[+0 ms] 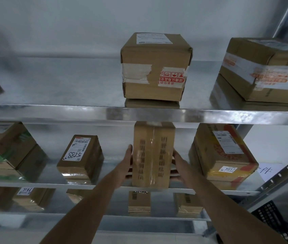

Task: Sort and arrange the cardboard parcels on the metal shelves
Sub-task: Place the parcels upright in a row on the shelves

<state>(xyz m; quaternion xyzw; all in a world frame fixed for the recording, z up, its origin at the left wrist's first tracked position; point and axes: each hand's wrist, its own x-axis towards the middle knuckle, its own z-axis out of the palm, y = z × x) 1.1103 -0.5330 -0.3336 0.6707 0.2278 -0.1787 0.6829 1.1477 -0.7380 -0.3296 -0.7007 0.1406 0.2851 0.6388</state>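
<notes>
Tall brown cardboard parcel with dark printed columns (153, 154) standing upright at front edge of middle galvanised metal shelf (104, 185). Left hand (128, 162) pressed flat against parcel's left side, fingers straight. Right hand (176, 162) against right side, fingers hidden behind parcel; grip cannot be told. To the left, well apart: small brown box marked 5288 (81, 155). To the right, near: brown and yellow box labelled 5917 (224, 152). On upper shelf (69, 110): brown taped cube with red print (155, 67) directly above, larger taped carton (266, 69) at right.
</notes>
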